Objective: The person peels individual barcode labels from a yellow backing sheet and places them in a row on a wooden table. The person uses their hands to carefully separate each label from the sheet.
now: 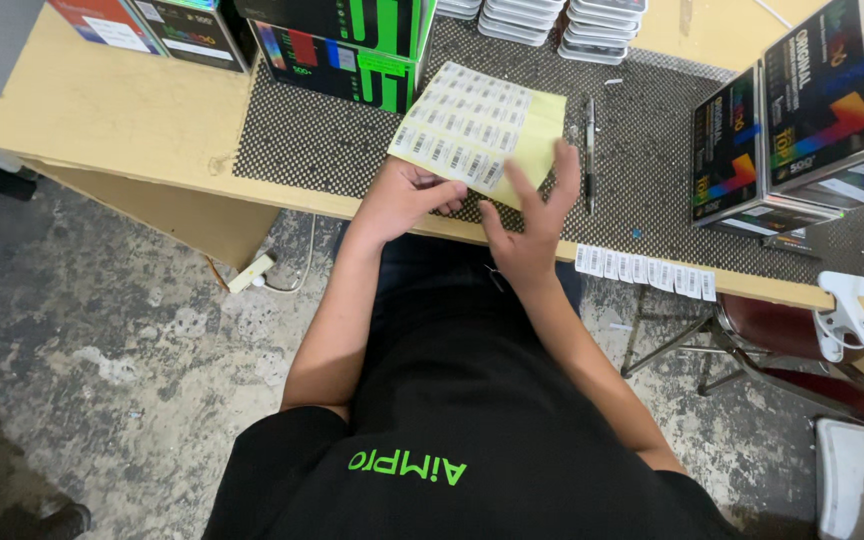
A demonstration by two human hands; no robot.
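Black shirt nearest the camera, forearms reaching up to the tabletop's near edge. Left hand pinches the near edge of a yellow label sheet, fingers closed on it. Right hand is spread wide, fingers hovering over the sheet's near right corner, holding nothing. Sheet lies tilted on the dotted black mat, near edge lifted. Probably thin, light, floppy; best gripped at an edge or corner. White label strip sits along the near edge, right. Black pen just beside the sheet. Green-black boxes at the far edge, colourful boxes far right
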